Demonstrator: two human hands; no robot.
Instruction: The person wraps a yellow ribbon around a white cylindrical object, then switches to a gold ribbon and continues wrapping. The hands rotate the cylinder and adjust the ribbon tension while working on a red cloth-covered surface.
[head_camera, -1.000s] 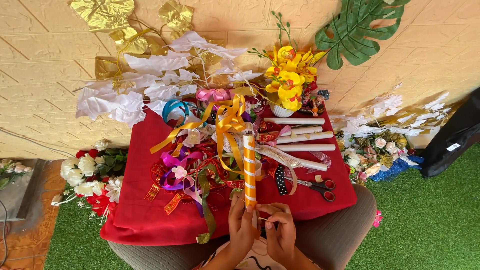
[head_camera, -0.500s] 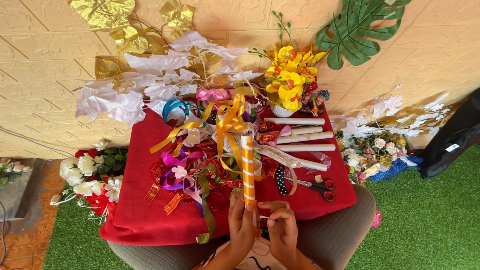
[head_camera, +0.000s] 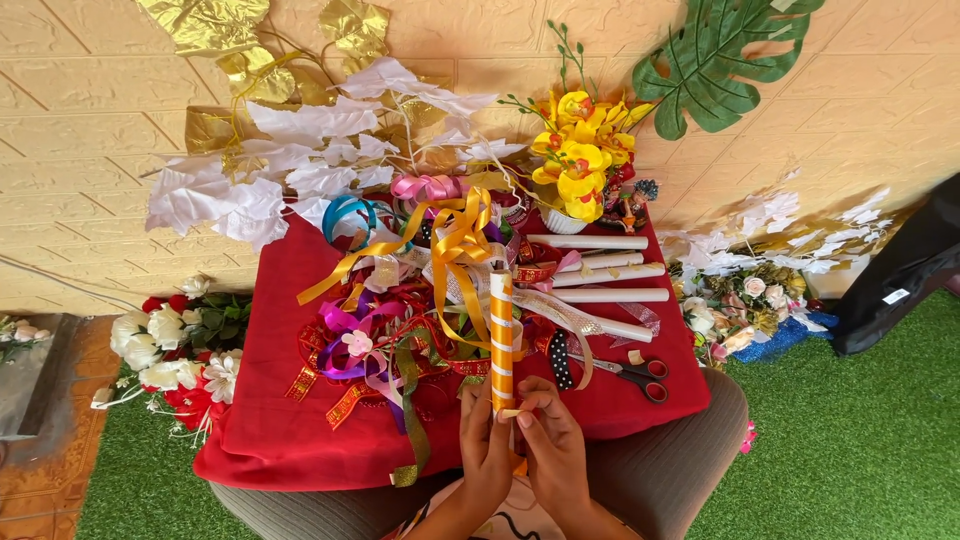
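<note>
We see a low surface (head_camera: 300, 440) draped in red cloth, set against a cream embossed wall (head_camera: 90, 130). Green artificial turf (head_camera: 840, 440) covers the floor to the right and near left. On the wall hang gold leaves (head_camera: 210, 20), white fabric leaves (head_camera: 290, 170) and one large green leaf (head_camera: 720, 55).

Centre of the surface: a tangled pile of ribbons (head_camera: 400, 320) in gold, purple, red and pink; we cannot count them reliably. At the far edge stands one pot of yellow artificial flowers (head_camera: 580, 160). Right of centre lie five plain white rolls (head_camera: 610, 270), stacked near to far. One pair of red-handled scissors (head_camera: 640, 375) lies near the right edge. White and red flowers (head_camera: 165, 350) lie on the floor to the left; a mixed bunch (head_camera: 745, 300) lies on the right.

One upright stick (head_camera: 501, 340), wrapped in orange and white spiral bands, stands at the near centre. The left hand (head_camera: 482, 445) and right hand (head_camera: 552, 445) both close around its lower end, fingertips pressed against it, the right-hand grip pinching what appears to be a loose tape end.
</note>
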